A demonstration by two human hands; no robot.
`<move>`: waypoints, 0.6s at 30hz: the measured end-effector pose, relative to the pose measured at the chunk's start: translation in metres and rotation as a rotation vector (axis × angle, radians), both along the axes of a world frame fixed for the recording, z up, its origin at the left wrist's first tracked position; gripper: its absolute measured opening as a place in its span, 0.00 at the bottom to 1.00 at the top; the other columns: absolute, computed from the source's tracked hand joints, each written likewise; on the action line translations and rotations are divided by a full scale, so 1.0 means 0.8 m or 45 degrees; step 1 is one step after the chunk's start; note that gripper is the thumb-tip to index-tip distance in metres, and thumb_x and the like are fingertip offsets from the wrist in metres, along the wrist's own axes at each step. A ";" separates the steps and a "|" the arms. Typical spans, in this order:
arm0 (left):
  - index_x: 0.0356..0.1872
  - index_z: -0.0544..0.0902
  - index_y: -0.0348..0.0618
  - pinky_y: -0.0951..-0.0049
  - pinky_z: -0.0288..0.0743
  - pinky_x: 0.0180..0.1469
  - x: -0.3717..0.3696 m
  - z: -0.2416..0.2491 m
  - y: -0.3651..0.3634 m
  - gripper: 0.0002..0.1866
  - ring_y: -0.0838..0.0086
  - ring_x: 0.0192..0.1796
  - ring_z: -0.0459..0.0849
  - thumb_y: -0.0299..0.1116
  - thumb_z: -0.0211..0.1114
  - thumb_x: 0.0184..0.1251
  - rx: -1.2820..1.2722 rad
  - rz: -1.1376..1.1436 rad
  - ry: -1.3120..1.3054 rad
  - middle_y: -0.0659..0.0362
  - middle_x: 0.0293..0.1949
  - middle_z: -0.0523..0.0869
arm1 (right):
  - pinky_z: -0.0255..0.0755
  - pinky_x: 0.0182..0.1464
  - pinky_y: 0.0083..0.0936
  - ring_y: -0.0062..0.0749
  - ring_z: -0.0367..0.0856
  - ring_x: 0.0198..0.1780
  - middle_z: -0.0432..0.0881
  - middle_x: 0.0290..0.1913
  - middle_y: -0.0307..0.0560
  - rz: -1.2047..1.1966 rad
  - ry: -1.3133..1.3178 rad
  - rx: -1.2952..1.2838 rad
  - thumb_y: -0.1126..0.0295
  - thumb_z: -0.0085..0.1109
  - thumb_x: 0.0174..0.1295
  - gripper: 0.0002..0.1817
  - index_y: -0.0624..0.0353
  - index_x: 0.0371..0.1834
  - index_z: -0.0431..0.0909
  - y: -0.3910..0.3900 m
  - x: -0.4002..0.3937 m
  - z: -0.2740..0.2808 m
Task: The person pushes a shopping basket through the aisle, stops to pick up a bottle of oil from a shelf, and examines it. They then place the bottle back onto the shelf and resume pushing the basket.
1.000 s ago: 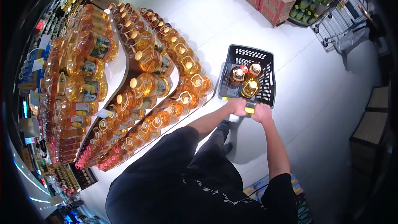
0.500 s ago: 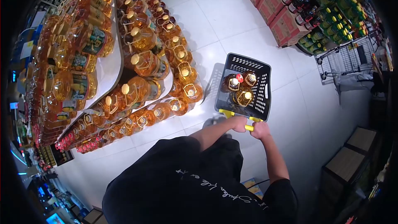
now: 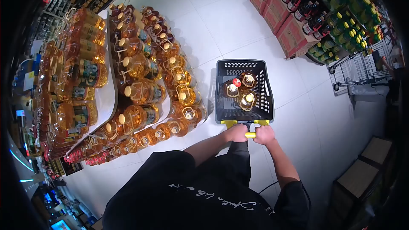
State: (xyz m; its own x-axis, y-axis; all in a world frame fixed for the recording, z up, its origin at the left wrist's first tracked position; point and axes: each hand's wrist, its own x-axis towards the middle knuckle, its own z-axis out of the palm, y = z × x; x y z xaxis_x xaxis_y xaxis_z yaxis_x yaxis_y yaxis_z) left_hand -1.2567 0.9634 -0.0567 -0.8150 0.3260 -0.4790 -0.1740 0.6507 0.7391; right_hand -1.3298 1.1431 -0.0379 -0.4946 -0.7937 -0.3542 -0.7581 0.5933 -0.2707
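Note:
Both hands grip the yellow handle (image 3: 250,135) of a dark shopping basket (image 3: 219,70) in front of my body. My left hand (image 3: 237,133) is closed around the handle's left part, and my right hand (image 3: 264,134) is wrapped round its right part. A short piece of yellow shows between the two fists. Inside the basket stand several bottles: an oil bottle with a pale cap (image 3: 246,101), another behind it (image 3: 248,80), and one at the left (image 3: 232,88) beside a red cap (image 3: 236,82).
At the left rises a tiered display of large oil bottles (image 3: 145,93). Red cartons (image 3: 294,38) topped with dark bottles (image 3: 300,12) stand at the upper right, near green bottles (image 3: 345,30). A metal shopping cart (image 3: 355,66) and wooden-topped stands (image 3: 358,174) are on the right. White tiled floor (image 3: 213,21) lies ahead.
The basket has swung to a straighter angle and sits slightly lower and further left in view. Both hands keep hold of its handle. The oil display has shifted in view.

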 end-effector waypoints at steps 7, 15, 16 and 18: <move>0.28 0.86 0.39 0.56 0.79 0.41 -0.080 -0.016 -0.030 0.21 0.51 0.36 0.86 0.50 0.64 0.50 -0.248 0.029 -0.060 0.45 0.29 0.86 | 0.78 0.32 0.38 0.46 0.84 0.26 0.82 0.21 0.55 0.175 -0.054 0.022 0.62 0.61 0.40 0.10 0.58 0.18 0.81 -0.048 -0.113 -0.005; 0.25 0.85 0.42 0.53 0.79 0.40 -0.175 -0.004 -0.068 0.16 0.51 0.33 0.85 0.47 0.64 0.55 -0.439 0.295 0.145 0.48 0.26 0.85 | 0.80 0.38 0.33 0.38 0.88 0.35 0.87 0.30 0.47 0.314 -0.135 0.260 0.58 0.59 0.49 0.12 0.53 0.27 0.86 -0.134 -0.237 0.010; 0.25 0.85 0.42 0.53 0.79 0.40 -0.183 -0.009 -0.077 0.16 0.51 0.33 0.85 0.46 0.63 0.55 -0.459 0.311 0.175 0.48 0.26 0.85 | 0.81 0.39 0.34 0.38 0.88 0.36 0.88 0.32 0.47 0.324 -0.122 0.254 0.59 0.59 0.50 0.11 0.53 0.28 0.86 -0.145 -0.249 0.016; 0.26 0.85 0.42 0.53 0.80 0.40 -0.204 -0.016 -0.101 0.15 0.51 0.34 0.86 0.44 0.63 0.55 -0.497 0.357 0.179 0.48 0.26 0.86 | 0.81 0.41 0.33 0.38 0.88 0.39 0.88 0.34 0.48 0.339 -0.137 0.294 0.61 0.59 0.49 0.11 0.53 0.30 0.87 -0.179 -0.279 0.017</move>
